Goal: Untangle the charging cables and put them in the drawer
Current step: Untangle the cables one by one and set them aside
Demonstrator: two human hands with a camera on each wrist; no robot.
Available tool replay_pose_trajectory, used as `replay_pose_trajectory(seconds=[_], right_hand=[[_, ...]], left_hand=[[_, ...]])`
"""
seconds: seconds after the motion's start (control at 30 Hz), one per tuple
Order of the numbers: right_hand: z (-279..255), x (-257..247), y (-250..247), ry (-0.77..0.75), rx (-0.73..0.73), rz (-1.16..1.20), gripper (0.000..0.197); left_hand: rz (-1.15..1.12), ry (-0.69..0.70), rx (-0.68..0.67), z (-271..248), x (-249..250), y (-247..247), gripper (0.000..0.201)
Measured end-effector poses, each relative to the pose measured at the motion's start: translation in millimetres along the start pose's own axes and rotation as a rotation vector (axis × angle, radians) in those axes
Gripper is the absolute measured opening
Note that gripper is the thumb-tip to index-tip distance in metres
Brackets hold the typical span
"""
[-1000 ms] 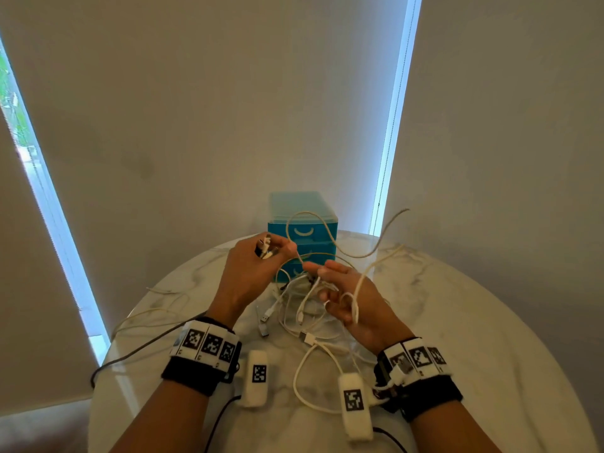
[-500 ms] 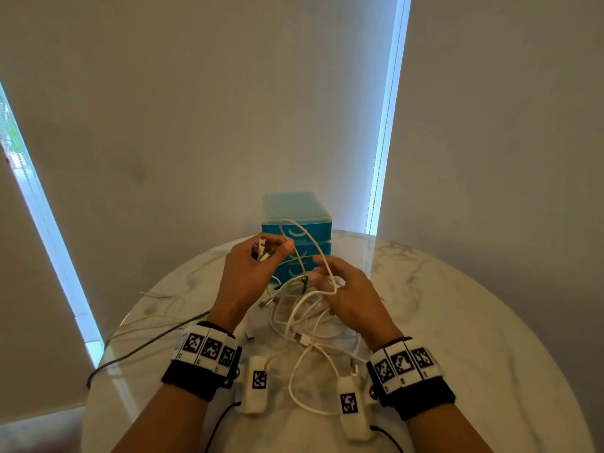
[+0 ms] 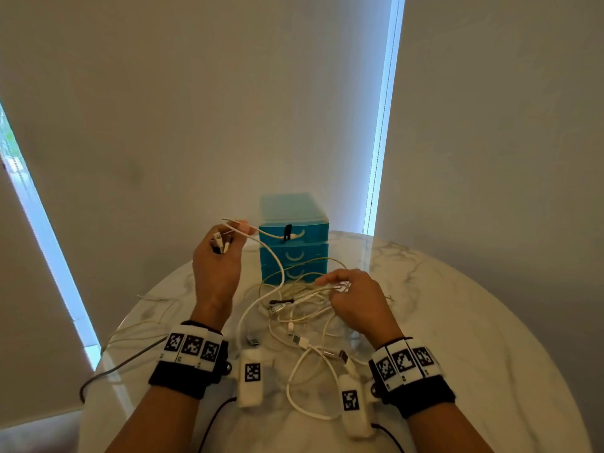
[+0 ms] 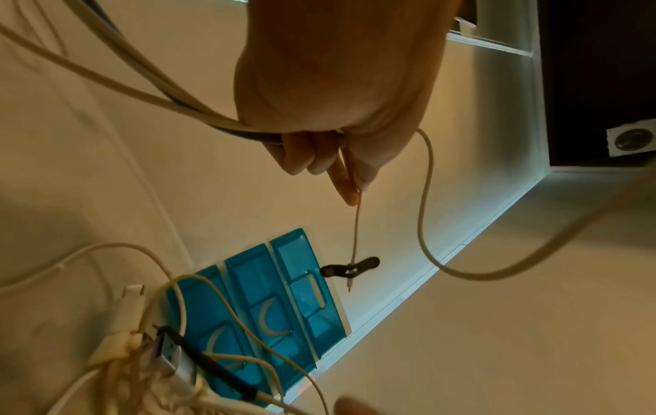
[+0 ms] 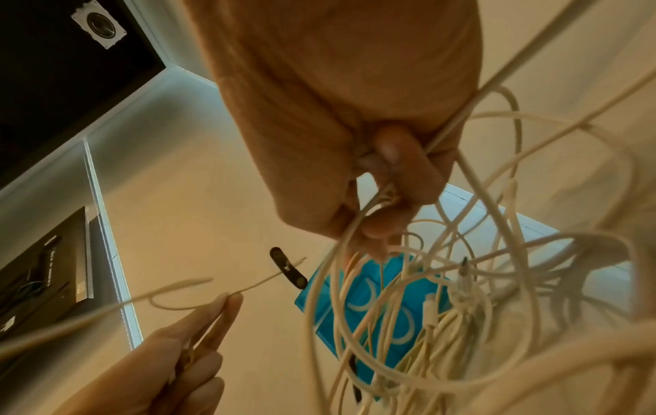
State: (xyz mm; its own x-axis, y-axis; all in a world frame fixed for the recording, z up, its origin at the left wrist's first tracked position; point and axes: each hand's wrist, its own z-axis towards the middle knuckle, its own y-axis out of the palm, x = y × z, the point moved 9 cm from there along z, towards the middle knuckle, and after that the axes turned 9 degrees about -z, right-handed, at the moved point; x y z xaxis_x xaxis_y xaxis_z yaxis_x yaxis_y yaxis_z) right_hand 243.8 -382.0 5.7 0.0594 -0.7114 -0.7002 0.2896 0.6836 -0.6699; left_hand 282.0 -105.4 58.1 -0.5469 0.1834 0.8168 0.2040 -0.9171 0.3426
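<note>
A tangle of white charging cables [image 3: 294, 308] lies on the marble table [image 3: 457, 322], in front of a blue three-drawer unit [image 3: 294, 253] whose drawers are closed. My left hand [image 3: 222, 246] is raised beside the unit. It grips several plug ends and pinches a thin white cable [image 4: 355, 233] between thumb and forefinger. That cable's free end, with a black strap [image 4: 349, 268] on it, hangs in front of the top drawer. My right hand [image 3: 346, 289] is low over the tangle, with its fingers curled round a bunch of cable loops [image 5: 444, 309].
White camera modules [image 3: 251, 377] hang under both wrists, just above the table. A dark lead [image 3: 124, 364] and thin pale wires trail off the table's left edge. Blinds and bright window strips stand behind the drawer unit.
My left hand has risen and moved left, drawing the thin cable's strapped end out of the tangle. My right hand has dropped lower and to the right with its bunch of loops.
</note>
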Motion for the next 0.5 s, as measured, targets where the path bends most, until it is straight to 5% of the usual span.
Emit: replay_pose_trajectory(seconds=[0.17, 0.33, 0.5], right_hand=[[-11.3, -26.0, -34.4, -0.073, 0.22, 0.417, 0.024], [-18.2, -52.6, -13.4, -0.103, -0.005, 0.542, 0.024], [-16.5, -44.0, -12.3, -0.074, 0.011, 0.517, 0.018]], left_hand=[[0.017, 0.011, -0.16, -7.3, 2.5, 21.0, 0.009], [0.115, 0.037, -0.411, -19.7, 10.2, 46.9, 0.008], [0.183, 0.037, -0.564, -29.9, 10.2, 60.6, 0.012]])
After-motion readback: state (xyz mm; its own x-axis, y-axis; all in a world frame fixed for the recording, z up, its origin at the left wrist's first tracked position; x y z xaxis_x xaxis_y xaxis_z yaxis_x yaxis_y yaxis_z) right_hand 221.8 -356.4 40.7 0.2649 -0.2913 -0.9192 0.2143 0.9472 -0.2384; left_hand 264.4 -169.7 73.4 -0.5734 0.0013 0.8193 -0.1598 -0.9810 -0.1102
